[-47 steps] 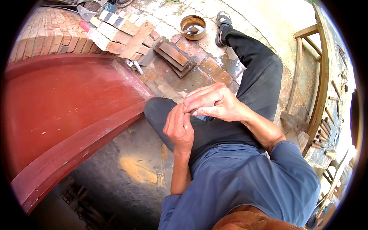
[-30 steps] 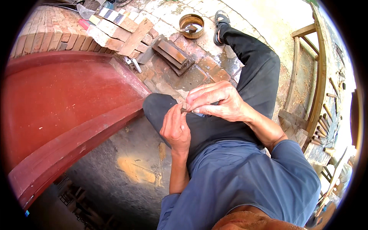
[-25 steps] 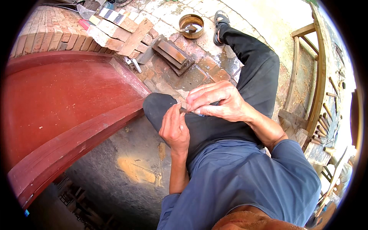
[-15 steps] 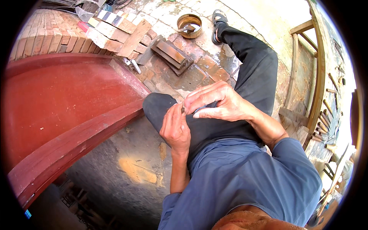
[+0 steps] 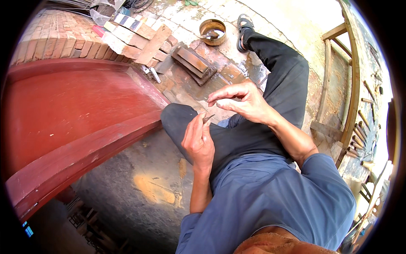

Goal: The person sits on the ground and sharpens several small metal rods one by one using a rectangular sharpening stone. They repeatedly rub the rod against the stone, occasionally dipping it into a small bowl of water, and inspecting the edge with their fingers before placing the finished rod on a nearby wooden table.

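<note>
My left hand point(image 5: 198, 142) pinches a small, dark, pointed piece point(image 5: 208, 119) between its thumb and fingers, above my black-trousered thigh. The piece looks like a thin bit of metal; most of it is hidden by the fingertips. Just above and to the right, my right hand point(image 5: 245, 103) is held with its thumb and fingers apart. Nothing shows between them, and they do not touch the piece. Beyond my knee, a brown whetstone point(image 5: 192, 59) lies on a dark block on the wet brick ground.
A round yellowish-brown bowl point(image 5: 223, 34) with a tool in it stands farther out, near my sandalled foot. Stacked bricks point(image 5: 154, 44) are at the far left. A large red door panel point(image 5: 84, 108) lies to my left. On the right, a wooden bench frame point(image 5: 355, 72) stands beside several wooden-handled tools point(image 5: 359, 131).
My right hand has come away from the small piece and opened, moving slightly up and right. The left hand keeps its pinch. The whole view has shifted a little.
</note>
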Tool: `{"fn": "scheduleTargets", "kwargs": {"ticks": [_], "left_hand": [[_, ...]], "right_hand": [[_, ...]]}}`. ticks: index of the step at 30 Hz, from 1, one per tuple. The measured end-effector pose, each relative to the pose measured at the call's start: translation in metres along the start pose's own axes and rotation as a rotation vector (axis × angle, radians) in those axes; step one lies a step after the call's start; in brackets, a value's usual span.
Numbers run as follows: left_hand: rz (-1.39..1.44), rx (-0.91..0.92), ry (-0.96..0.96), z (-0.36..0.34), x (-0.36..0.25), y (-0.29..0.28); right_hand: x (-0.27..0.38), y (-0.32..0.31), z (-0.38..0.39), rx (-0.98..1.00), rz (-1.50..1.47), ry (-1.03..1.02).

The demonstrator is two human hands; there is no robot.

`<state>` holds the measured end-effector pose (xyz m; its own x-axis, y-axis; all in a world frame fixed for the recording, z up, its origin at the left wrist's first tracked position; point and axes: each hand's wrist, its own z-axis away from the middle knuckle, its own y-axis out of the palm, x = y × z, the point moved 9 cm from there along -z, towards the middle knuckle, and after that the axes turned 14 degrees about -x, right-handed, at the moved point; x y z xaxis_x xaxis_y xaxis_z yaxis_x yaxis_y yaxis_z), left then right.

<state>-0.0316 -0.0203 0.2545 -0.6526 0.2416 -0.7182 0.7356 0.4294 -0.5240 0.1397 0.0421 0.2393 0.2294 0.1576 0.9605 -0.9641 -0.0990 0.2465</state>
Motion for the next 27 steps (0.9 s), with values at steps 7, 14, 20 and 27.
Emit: {"fn": "scheduleTargets", "kwargs": {"ticks": [7,14,20,27], "left_hand": [[0.107,0.032,-0.142,0.003,-0.005,0.011],[0.198,-0.007,-0.212,0.012,0.0,0.021],[0.298,-0.013,-0.356,0.021,0.016,0.048],[0.131,0.225,-0.198,0.025,0.014,0.087]], "right_hand": [[-0.036,0.005,0.003,0.033,0.045,0.034],[-0.026,0.003,0.01,-0.005,0.262,-0.174],[-0.037,-0.001,0.011,-0.18,0.442,-0.095],[-0.047,-0.053,-0.032,-0.421,0.132,-0.15]]}}
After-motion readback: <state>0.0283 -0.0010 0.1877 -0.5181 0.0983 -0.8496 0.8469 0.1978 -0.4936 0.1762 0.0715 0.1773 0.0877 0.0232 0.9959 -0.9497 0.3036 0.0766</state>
